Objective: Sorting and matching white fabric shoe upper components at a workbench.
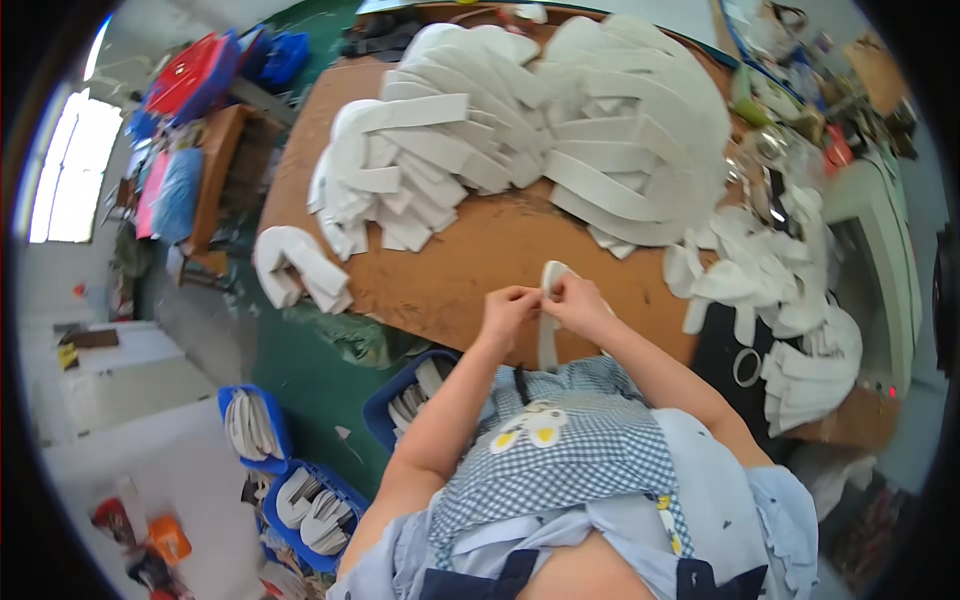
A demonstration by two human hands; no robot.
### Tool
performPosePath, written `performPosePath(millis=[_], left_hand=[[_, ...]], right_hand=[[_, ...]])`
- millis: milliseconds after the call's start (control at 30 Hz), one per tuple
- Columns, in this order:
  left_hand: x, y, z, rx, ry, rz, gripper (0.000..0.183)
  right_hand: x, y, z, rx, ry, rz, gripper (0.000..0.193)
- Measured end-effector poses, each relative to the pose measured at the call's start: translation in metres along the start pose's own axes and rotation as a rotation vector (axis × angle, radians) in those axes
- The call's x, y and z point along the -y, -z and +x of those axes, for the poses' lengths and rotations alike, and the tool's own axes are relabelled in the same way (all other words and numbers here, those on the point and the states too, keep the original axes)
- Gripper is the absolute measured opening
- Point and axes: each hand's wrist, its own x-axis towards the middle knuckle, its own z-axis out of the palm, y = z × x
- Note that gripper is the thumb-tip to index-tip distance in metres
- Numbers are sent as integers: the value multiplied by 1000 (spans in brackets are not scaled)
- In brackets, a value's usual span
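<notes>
Both hands meet over the near edge of the brown table [450, 270], close to my apron. Between them a narrow white curved strip [548, 345] stands on edge, seen edge-on. My right hand [582, 306] pinches its upper part. My left hand [509, 314] has its fingertips pressed together against the strip's left side. Beyond the hands lie a heap of white curved pieces [430, 130] and a second, larger heap of the same pieces [640, 140]. Their exact kind cannot be told.
A bent white stack [297, 268] sits on the table's left edge. Looser white pieces [745, 270] lie at the right, near a roll of tape [747, 367] and a pale machine housing [875, 270]. Blue baskets [315, 515] holding white pieces stand on the floor at left.
</notes>
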Motion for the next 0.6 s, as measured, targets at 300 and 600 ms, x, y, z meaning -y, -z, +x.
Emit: performPosePath(millis=[300, 600], left_hand=[[2, -3, 0, -23, -167, 283, 17], [-1, -18, -9, -53, -280, 334, 16]], right_hand=[[-29, -5, 3, 118, -185, 426, 11], [-19, 4, -3, 57, -175, 461, 16]])
